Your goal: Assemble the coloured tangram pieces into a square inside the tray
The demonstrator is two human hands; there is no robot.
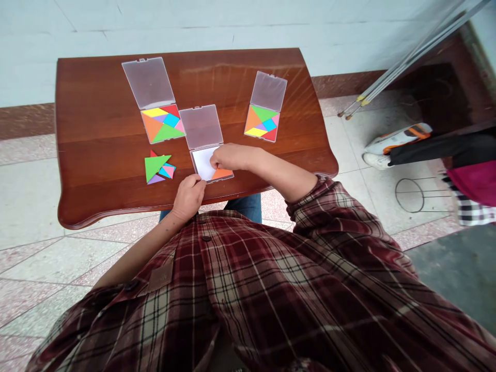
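Observation:
An open clear plastic case (202, 161) with a white base lies at the near middle of the brown wooden table (96, 129). My right hand (228, 156) rests over it, fingers curled and pressing an orange triangle piece (222, 174) into its near right corner. My left hand (189, 195) is closed at the case's near left corner, holding its edge. A loose heap of coloured tangram pieces (158, 168), topped by a green triangle, lies just left of the case.
Two more open cases with filled tangram squares sit on the table, one at the left (163, 123) and one at the right (262, 122). Shoes (395, 144), a wire stand (411, 195) and metal rods (391, 77) are on the floor to the right.

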